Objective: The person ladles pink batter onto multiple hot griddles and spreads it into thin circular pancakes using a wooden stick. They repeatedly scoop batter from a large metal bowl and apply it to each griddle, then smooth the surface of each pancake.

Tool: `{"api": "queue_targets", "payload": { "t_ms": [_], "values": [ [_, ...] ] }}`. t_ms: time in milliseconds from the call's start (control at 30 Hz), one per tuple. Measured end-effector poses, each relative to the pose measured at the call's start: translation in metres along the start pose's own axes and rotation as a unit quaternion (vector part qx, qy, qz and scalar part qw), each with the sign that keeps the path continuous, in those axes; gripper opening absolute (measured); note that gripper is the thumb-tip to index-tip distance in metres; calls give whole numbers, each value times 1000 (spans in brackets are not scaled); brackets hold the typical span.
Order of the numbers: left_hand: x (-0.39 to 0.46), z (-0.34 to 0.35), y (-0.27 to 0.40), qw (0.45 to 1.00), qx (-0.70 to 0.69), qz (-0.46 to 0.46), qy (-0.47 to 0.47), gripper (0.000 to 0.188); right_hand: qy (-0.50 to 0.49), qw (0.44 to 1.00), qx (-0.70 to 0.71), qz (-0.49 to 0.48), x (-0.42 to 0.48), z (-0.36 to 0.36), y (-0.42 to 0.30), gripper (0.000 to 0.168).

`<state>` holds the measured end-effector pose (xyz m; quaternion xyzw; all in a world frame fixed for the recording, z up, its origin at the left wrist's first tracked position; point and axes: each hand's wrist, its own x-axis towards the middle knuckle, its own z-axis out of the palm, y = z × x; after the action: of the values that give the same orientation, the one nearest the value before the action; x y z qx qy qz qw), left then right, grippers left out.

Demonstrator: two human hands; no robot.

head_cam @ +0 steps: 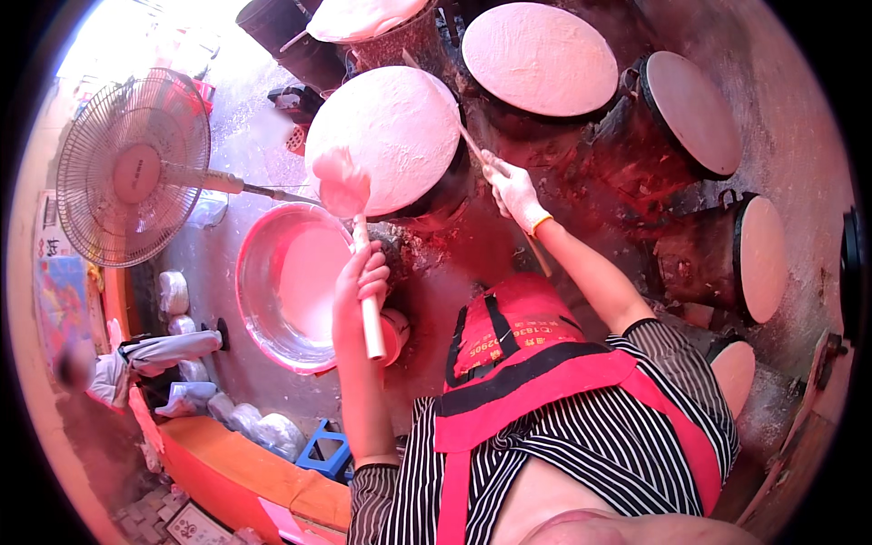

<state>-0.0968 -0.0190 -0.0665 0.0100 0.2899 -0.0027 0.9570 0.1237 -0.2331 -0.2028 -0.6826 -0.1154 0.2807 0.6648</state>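
My left hand [368, 274] is bare and grips the pale handle of a ladle [343, 194]; batter-like stuff covers its head, which is over the near left edge of a round griddle [388, 139]. A white layer with a rough surface covers that griddle. My right hand [511, 187], in a white glove, is closed around a thin wooden stick [470, 142]. The stick's far part lies at the griddle's right edge. Below the ladle, at left, stands a large basin [255, 286] holding pale batter [317, 279].
More round griddles on dark drum stoves curve around the right, among them one at the top [538, 60] and one at right [763, 260]. A standing fan [136, 169] is at left. A blue plastic stool [325, 453] and wrapped bundles [279, 436] lie low left, near a seated person [157, 357].
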Motion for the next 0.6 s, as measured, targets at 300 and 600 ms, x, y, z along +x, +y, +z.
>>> {"api": "queue_targets", "payload": {
  "t_ms": [300,600],
  "values": [
    [-9,21,44,946,244,-38,212,11,-21,988,-46,-143,-132,-19,65,39],
    [85,216,-54,888,421,-183,28,19,272,890,365,13,-193,-182,13,45]
  ]
}}
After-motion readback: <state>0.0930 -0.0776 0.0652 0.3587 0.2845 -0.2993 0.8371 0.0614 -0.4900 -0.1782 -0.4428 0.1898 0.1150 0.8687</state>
